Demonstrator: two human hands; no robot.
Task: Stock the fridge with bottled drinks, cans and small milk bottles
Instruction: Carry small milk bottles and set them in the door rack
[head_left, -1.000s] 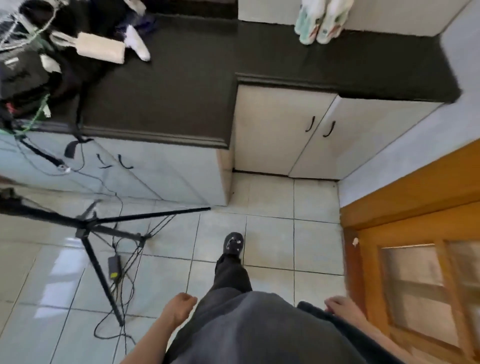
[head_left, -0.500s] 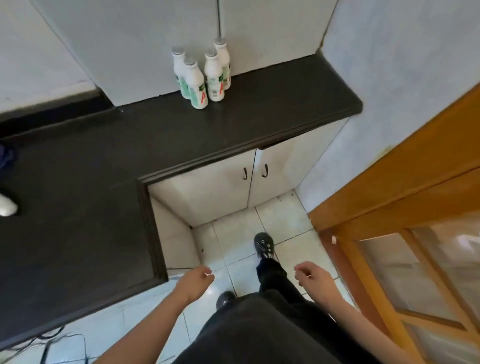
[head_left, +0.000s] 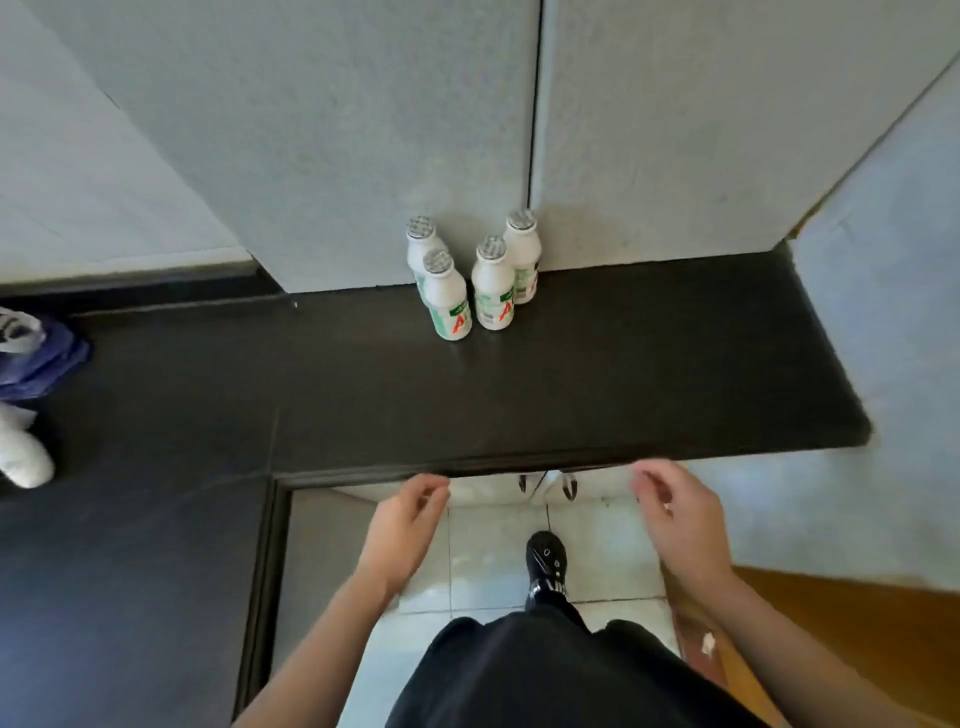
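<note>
At the back of the black counter I note four milk bottles standing upright against the wall, clustered for pickup. My left hand and right hand hover near the counter edge, fingers loosely curled, holding nothing, apparently poised to reach.

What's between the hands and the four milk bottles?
Head view: only bare black countertop separates the milk bottles from the left hand and right hand at its front edge.

Four milk bottles are standing on the tabletop. Nearer than the bottles, two hands are hovering, left hand and right hand, and one black shoe is showing.
</note>
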